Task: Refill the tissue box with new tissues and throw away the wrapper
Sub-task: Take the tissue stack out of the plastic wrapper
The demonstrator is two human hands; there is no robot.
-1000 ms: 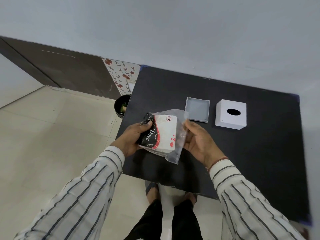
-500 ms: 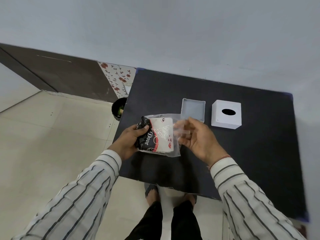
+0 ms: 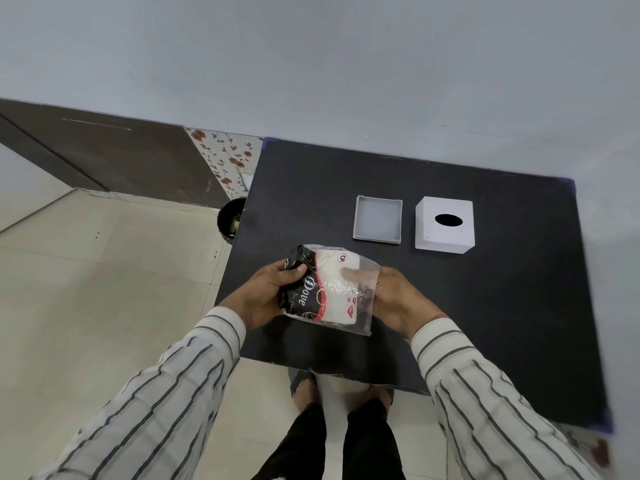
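Note:
I hold a tissue pack [image 3: 329, 289] in a clear wrapper with black, red and white print, just above the near left part of the black table [image 3: 485, 306]. My left hand [image 3: 266, 292] grips its black end. My right hand [image 3: 391, 296] holds the clear open end, with fingers inside the wrapper against the white tissues. The white tissue box cover [image 3: 445, 224], with an oval slot on top, stands at the back of the table. Its grey base tray [image 3: 378, 224] lies empty just left of it.
A dark round bin [image 3: 231, 220] stands on the tiled floor by the table's far left corner, partly hidden by the table edge. A wall runs behind the table. My feet show below the table's near edge.
My right hand has moved back to the pack and its fingers have gone into the wrapper's open end. The left hand keeps its grip on the black end.

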